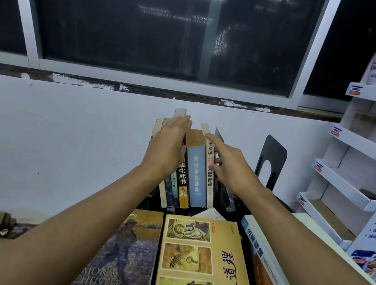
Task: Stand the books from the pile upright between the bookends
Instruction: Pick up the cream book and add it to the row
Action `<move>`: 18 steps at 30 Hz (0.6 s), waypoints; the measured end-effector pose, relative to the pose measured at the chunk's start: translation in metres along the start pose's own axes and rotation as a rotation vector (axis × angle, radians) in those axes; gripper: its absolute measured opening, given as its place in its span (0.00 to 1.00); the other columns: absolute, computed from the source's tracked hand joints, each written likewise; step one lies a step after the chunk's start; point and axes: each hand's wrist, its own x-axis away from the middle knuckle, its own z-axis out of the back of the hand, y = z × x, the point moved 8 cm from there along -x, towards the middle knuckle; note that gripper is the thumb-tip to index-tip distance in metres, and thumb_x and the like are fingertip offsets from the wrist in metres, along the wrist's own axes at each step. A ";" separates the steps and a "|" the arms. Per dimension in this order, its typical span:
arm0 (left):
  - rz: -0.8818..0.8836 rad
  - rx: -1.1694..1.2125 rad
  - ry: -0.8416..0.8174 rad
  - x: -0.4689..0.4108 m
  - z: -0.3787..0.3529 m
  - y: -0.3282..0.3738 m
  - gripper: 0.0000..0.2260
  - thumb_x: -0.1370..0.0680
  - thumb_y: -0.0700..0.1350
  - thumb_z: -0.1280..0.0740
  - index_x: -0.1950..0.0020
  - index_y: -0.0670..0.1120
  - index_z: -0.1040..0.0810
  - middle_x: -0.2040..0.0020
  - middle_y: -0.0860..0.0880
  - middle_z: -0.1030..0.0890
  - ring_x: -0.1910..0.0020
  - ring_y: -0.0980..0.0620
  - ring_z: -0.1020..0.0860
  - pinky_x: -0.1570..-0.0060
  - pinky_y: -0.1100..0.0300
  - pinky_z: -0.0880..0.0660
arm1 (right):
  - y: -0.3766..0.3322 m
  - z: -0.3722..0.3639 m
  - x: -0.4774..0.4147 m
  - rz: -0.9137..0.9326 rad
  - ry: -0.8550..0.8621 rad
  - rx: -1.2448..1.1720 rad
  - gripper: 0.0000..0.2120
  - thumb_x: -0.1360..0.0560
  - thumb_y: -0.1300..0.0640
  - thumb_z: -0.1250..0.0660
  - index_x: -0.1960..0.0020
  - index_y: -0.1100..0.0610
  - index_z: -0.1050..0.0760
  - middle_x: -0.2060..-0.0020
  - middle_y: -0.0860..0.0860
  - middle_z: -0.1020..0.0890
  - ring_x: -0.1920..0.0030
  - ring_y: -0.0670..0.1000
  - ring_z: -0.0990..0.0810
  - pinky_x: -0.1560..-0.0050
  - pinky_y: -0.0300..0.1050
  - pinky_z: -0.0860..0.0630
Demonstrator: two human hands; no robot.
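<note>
The row of upright books (pixel 191 179) stands against the white wall, straight ahead of both arms, with spines facing the person. The left hand (pixel 167 146) lies with straight fingers pressed flat over the tops of the row's left-hand volumes, steadying them. The right hand (pixel 231 167) reaches to the row's right end, its forefinger stretched to the top of the thin white-spined book (pixel 209 169), the other fingers bent down beside the thin black metal bookend (pixel 219 136) that touches it. Whether they grip that plate I cannot tell. The two hands are apart, with the pale blue dictionary (pixel 198 175) between them. A second black metal bookend with an oval cut-out (pixel 272 159) stands further right, apart from the row. The pile lies flat, nearer the person than either hand: a painted-cover handbook (pixel 127 254), a yellow picture-cover book (pixel 198 264) and a blue-and-white business textbook (pixel 269 262), their long axes running toward the row. The right hand seems nearer the textbook and the open end.
</note>
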 end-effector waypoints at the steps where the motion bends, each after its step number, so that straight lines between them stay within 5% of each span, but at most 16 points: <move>1: -0.001 0.000 -0.001 0.000 0.000 0.000 0.29 0.23 0.36 0.29 0.24 0.49 0.30 0.23 0.52 0.32 0.25 0.49 0.35 0.29 0.52 0.31 | 0.000 0.000 0.000 0.001 0.003 0.007 0.35 0.21 0.64 0.33 0.23 0.40 0.43 0.34 0.54 0.24 0.43 0.53 0.20 0.40 0.54 0.21; 12: 0.017 -0.001 -0.093 -0.001 0.001 0.002 0.28 0.22 0.44 0.29 0.23 0.46 0.31 0.22 0.51 0.34 0.23 0.49 0.37 0.25 0.51 0.35 | -0.003 0.008 0.009 0.054 -0.024 0.034 0.36 0.20 0.63 0.34 0.21 0.41 0.46 0.36 0.54 0.24 0.42 0.51 0.20 0.41 0.50 0.21; 18: 0.018 0.088 -0.063 0.014 0.014 0.024 0.23 0.21 0.45 0.31 0.25 0.47 0.28 0.23 0.51 0.34 0.23 0.52 0.38 0.29 0.56 0.36 | -0.006 0.042 0.030 0.101 0.011 0.105 0.27 0.20 0.56 0.33 0.24 0.45 0.37 0.38 0.49 0.23 0.42 0.46 0.21 0.45 0.51 0.19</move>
